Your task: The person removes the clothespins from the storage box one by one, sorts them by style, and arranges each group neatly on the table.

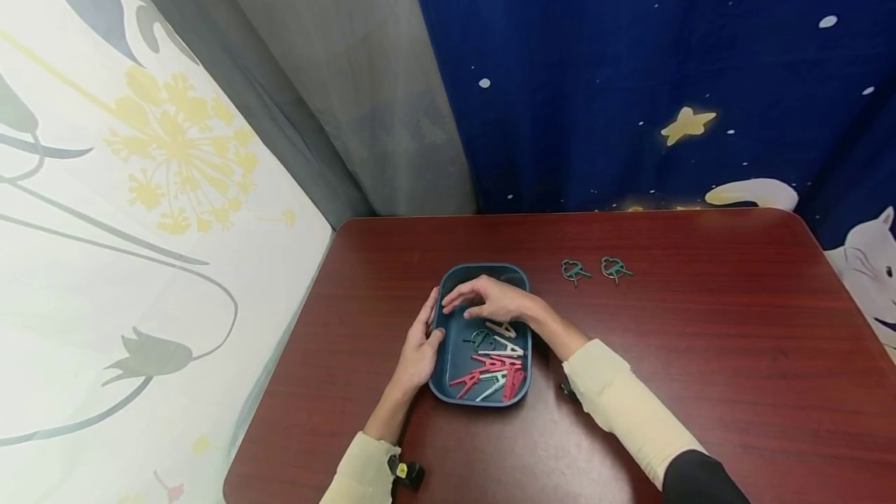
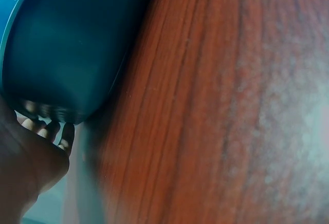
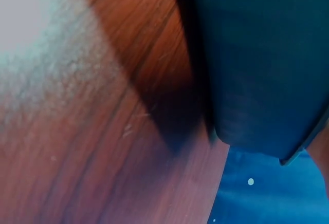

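Observation:
A dark blue plastic basin [image 1: 434, 379] stands on the table, with several clothespins in it. Its left side is gripped by my left hand [image 1: 418, 352], thumb at the rim and fingers along the outer wall. The left wrist view shows that hand [image 2: 36, 157] against the outside of the basin [image 2: 61, 49]. Over the far part of the basin reaches my right hand [image 1: 495, 299], fingers loosely bent and nothing visible in them. Below it lie a beige clothespin [image 1: 501, 329], a green wire clip [image 1: 480, 339], a white clothespin [image 1: 507, 347] and red clothespins [image 1: 514, 381].
Two green wire clips lie on the table [image 1: 700, 348] to the right of the basin, one nearer [image 1: 575, 271] and one farther right [image 1: 615, 269]. A blue curtain [image 1: 595, 99] hangs behind the table. A patterned white wall [image 1: 210, 317] runs along its left side.

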Motion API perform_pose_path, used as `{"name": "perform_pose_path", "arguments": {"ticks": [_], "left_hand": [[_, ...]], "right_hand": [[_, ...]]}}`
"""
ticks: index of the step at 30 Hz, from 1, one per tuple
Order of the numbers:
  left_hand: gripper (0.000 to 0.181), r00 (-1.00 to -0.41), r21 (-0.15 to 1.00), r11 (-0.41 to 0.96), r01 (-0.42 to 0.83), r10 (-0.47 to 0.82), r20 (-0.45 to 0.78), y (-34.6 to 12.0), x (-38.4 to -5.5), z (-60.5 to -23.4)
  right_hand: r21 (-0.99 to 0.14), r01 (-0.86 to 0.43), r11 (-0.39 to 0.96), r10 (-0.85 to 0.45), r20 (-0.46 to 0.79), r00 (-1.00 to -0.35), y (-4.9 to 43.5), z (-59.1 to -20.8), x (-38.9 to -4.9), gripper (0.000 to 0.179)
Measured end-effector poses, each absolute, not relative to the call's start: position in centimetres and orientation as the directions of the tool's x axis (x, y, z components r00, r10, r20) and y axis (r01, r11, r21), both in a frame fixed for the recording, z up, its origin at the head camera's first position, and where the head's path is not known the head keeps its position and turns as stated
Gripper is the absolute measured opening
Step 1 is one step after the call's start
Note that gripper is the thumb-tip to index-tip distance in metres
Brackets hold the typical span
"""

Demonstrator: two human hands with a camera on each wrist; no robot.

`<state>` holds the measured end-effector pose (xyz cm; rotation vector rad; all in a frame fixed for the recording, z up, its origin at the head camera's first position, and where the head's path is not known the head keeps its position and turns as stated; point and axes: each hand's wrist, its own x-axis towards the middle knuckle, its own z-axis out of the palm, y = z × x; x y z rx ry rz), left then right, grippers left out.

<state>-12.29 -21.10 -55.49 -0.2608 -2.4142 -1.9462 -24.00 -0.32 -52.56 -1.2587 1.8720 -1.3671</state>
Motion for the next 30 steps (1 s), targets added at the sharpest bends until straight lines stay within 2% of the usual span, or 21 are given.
{"name": "perform_pose_path", "arguments": {"ticks": [6, 12, 22, 30], "left_hand": [[0.078, -0.983, 0.964, 0.206, 0.166, 0.115, 0.145, -21.2, -12.5, -55.6], [0.076, -0.984, 0.972, 0.180, 0.153, 0.120, 0.133, -21.2, -12.5, -55.7], [0.079, -0.983, 0.973, 0.172, 0.154, 0.130, 0.132, -21.0, -12.6, -55.6], [0.079, -0.985, 0.970, 0.196, 0.145, 0.124, 0.123, -21.2, -12.5, -55.7]], "right_hand": [[-0.927, -0.366, 0.081, -0.923, 0.070, -0.379, -0.6, -52.7, -23.9, 0.043], [-0.919, -0.378, 0.116, -0.939, 0.023, -0.344, -1.2, -52.9, -23.7, 0.040], [-0.905, -0.390, 0.169, -0.935, -0.022, -0.354, -1.5, -53.1, -23.5, 0.037], [-0.919, -0.357, 0.165, -0.943, -0.042, -0.329, -1.8, -53.2, -23.3, 0.039]]}}
